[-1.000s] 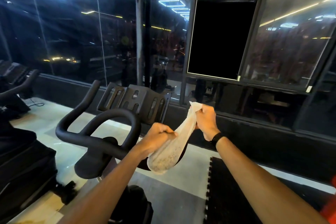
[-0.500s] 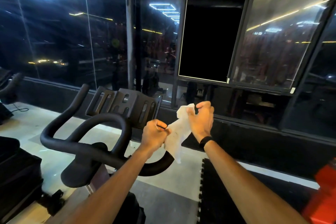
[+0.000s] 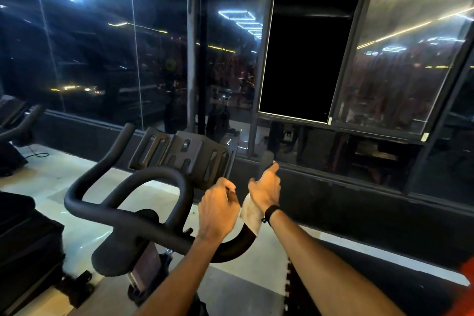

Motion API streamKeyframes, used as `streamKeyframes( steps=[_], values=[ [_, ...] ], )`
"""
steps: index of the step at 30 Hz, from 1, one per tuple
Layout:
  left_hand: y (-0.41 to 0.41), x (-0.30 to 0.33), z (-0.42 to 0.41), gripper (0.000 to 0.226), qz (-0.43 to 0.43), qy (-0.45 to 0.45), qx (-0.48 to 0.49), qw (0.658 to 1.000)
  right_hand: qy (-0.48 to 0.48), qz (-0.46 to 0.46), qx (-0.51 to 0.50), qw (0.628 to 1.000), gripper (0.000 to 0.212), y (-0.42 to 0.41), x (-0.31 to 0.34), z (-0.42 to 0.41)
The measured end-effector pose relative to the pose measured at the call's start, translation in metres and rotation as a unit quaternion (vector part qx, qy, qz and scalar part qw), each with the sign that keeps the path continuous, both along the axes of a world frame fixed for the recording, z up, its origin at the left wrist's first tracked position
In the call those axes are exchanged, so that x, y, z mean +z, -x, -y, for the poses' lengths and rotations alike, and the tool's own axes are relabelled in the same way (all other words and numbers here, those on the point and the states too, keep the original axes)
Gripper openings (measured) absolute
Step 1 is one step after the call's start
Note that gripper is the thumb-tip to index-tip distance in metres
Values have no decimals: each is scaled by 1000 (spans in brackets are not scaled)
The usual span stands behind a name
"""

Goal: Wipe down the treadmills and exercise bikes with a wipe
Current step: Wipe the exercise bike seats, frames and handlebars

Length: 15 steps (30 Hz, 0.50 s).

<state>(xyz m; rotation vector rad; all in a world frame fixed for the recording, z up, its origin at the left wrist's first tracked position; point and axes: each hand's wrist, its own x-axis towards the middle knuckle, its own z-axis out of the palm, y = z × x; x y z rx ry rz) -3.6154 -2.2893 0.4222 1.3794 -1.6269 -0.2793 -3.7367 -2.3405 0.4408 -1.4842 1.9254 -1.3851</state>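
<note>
Your white wipe (image 3: 250,215) sits on the right horn of the exercise bike's handlebar (image 3: 123,215), wrapped against the bar beneath your right hand (image 3: 265,188). That right hand has its fingers curled round the upright grip, clenching the wipe to it; a crumpled tail of the wipe hangs below your wrist, just beside the black wristband (image 3: 271,211). The top of the grip pokes out dark above your thumb. Your left hand (image 3: 218,209) sits just beside the right, fingers bent inward toward the wipe's upper edge; you cannot tell whether it pinches the wipe or only touches it, since the fingertips are turned away from the camera.

The black tablet holder (image 3: 187,154) stands behind the handlebar loop. The bike's lower frame is cut off at the bottom edge. Another bike's handlebar (image 3: 20,124) shows only partly at the far left. The window (image 3: 305,59) ahead is dark, with ceiling lights mirrored in the glass beside it. No brand or writing is readable anywhere.
</note>
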Motion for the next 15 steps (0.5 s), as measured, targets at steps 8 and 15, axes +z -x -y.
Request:
streamKeyframes(
  steps=[8, 15],
  values=[
    [1, 1, -2, 12, 0, 18, 20, 1000, 133, -213, -12, 968, 66, 2, 6, 20],
    [1, 1, -1, 12, -11, 26, 18, 999, 139, -355, 100, 919, 44, 18, -18, 3]
  ],
)
